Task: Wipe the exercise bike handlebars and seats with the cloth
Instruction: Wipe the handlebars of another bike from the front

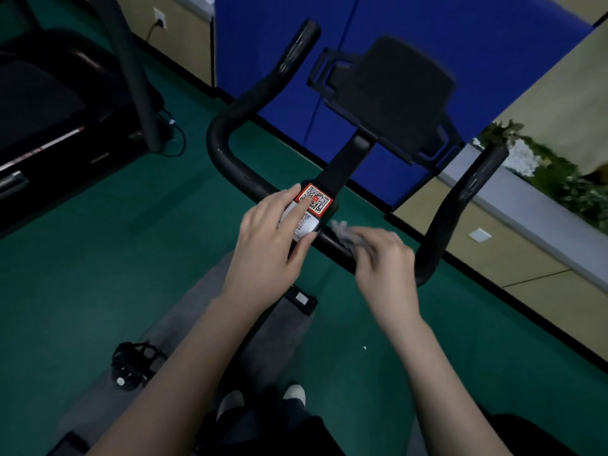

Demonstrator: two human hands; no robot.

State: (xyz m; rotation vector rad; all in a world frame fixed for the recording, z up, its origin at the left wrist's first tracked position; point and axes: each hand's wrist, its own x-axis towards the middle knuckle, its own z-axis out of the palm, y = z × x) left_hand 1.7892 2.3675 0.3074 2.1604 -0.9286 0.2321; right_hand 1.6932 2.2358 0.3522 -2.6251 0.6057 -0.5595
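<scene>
The exercise bike's black handlebar [230,159] curves in a wide U ahead of me, with a dark tablet holder [394,90] on its centre post. My left hand [273,238] rests on the centre block, its straight fingers lying over the red QR sticker [317,197]. My right hand [385,258] grips a small grey cloth [343,233] and presses it on the bar just right of the centre. That hand is blurred. The seat is not in view.
A treadmill [49,103] stands at the left on the green floor [98,258]. A blue panel [427,28] rises behind the bike. A pedal [131,360] and the grey bike frame [197,324] lie below my arms. Plants [552,172] sit on a ledge at the right.
</scene>
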